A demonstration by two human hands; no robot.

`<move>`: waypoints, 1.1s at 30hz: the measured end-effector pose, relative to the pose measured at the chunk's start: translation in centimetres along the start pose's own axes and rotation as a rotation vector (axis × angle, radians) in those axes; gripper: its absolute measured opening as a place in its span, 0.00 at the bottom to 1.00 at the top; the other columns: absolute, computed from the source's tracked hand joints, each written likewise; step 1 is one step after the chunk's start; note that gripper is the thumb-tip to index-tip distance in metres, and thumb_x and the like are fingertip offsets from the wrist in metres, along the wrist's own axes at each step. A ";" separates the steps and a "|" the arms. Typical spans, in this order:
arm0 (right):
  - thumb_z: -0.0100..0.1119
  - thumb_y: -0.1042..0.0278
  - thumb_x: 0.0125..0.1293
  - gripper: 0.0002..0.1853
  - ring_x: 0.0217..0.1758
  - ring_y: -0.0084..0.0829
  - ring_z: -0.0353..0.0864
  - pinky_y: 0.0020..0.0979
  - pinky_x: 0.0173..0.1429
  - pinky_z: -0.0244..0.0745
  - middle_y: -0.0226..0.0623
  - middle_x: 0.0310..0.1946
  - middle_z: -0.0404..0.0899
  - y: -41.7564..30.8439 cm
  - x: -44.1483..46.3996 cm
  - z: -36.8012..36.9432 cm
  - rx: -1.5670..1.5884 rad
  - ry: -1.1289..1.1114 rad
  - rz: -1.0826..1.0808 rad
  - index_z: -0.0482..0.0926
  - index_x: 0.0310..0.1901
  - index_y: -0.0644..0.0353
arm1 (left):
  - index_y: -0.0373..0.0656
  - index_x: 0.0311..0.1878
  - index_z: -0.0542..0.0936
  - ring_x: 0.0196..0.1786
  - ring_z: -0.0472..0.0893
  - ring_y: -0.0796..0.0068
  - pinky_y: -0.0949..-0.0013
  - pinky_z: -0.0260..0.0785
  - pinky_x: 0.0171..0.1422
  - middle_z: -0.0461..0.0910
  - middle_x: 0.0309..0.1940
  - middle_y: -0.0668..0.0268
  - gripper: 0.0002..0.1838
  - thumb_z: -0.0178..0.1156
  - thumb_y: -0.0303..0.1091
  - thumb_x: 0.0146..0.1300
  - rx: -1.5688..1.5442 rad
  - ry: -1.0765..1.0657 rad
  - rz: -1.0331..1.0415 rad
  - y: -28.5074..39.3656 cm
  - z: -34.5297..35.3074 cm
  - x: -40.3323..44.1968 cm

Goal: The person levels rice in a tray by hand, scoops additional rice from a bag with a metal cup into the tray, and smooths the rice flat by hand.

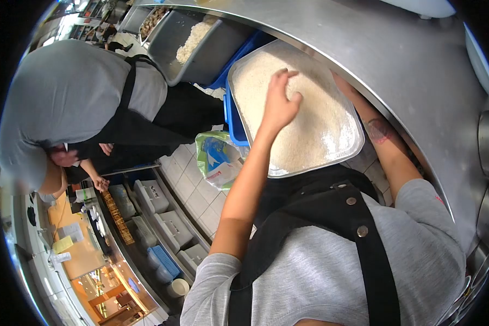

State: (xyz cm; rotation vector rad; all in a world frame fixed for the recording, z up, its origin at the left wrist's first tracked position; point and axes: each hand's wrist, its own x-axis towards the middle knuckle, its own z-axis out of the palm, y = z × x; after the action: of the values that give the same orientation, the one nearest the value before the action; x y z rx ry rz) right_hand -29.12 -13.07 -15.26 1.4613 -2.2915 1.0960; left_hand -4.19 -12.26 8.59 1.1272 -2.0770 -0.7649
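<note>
My left hand (282, 100) hovers over a large metal tray (361, 142) filled with pale, breadcrumb-like powder (288, 133). Its fingers are slightly bent and apart, with the thumb separated, and nothing shows between them. I cannot tell whether the fingertips touch the powder. My right forearm reaches along the tray's right side, and the hand itself is hidden by the metal counter's edge. Under the tray is a blue crate (234, 120). White patches mark the powder's near right part.
A steel counter (386, 54) runs along the right. Beyond the tray stands a grey tub (171, 41) holding white, grainy food (195, 42). A green bag (207, 157) lies on the tiled floor. A co-worker (92, 98) stands left, near grey containers (171, 227).
</note>
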 end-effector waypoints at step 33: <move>0.61 0.48 0.64 0.30 0.63 0.60 0.71 0.50 0.67 0.65 0.59 0.59 0.74 -2.4 5.6 2.2 0.050 0.025 -0.098 0.74 0.59 0.64 | 0.35 0.55 0.76 0.44 0.85 0.59 0.63 0.77 0.52 0.83 0.42 0.49 0.22 0.44 0.14 0.58 -0.193 0.078 -0.149 0.0 0.3 0.7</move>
State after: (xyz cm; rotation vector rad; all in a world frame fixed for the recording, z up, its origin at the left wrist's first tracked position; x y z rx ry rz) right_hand -29.35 -19.07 -12.69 1.5519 -2.1655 1.1447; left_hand -4.72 -12.78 8.56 1.1928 -1.8268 -0.9559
